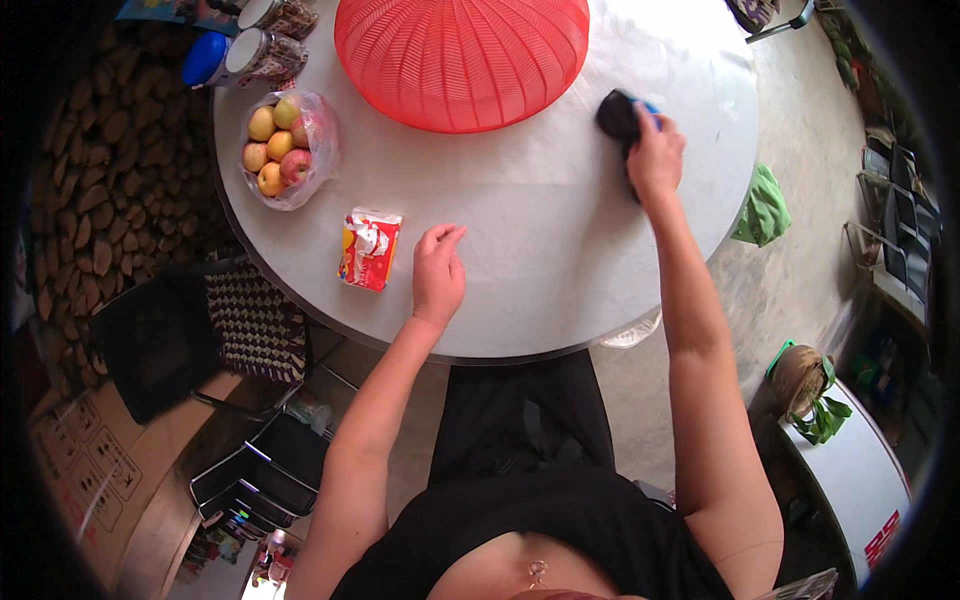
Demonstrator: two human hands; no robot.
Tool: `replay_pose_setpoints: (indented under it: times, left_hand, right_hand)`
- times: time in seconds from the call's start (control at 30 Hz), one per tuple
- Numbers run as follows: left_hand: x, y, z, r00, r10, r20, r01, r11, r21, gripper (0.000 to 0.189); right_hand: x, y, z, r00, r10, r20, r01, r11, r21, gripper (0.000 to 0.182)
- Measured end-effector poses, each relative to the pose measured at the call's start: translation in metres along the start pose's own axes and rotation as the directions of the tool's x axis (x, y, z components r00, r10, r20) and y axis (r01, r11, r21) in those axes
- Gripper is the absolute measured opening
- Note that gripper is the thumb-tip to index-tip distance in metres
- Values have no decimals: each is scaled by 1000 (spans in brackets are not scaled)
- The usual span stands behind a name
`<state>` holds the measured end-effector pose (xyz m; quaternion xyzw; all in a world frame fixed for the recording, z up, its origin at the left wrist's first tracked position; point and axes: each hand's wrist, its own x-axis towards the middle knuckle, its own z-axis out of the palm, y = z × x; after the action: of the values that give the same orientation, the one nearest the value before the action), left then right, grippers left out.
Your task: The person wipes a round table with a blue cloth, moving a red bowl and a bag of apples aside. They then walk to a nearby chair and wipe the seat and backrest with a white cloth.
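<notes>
My right hand [657, 154] grips a dark black-and-blue object [619, 116] above the right part of a round table [517, 255] with a pale cover. The object is blurred and partly behind my fingers, so its exact kind is unclear. My left hand [439, 274] is at the table's near side, fingers loosely bent and nothing visible in it. Just left of it lies a red packet of tissues [370, 250], not touched by the hand. Beyond both hands stands a red plastic mesh food cover [465, 67].
A clear plastic bag of apples [285, 150] sits at the table's left, with lidded jars [266, 56] behind. A black chair [161, 341] with a woven cover stands left, before stacked firewood [97, 202]. Green cloth [763, 206] shows beyond the right edge.
</notes>
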<state>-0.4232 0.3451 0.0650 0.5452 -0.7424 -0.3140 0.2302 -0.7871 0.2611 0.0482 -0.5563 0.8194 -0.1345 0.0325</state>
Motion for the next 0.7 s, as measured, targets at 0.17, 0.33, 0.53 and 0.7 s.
replay_pose_setpoints:
  times: [0.17, 0.33, 0.53, 0.7]
  left_hand:
    - [31, -7, 8, 975, -221, -19, 210, 946, -249, 45]
    - [98, -31, 19, 919, -382, 99, 389, 836, -386, 51]
    - [88, -29, 21, 993, -110, -40, 108, 993, -52, 41]
    - [15, 29, 53, 949, 223, 224, -232, 973, 16, 43]
  right_hand:
    - [-66, -57, 39, 966, -245, -80, 223, 951, -216, 45]
    - [-219, -111, 15, 766, -632, 116, 587, 761, 276, 36]
    - [-156, 0, -27, 904, -401, 145, 358, 899, 252, 55]
    - [-91, 141, -49, 972, 233, -16, -231, 955, -186, 64]
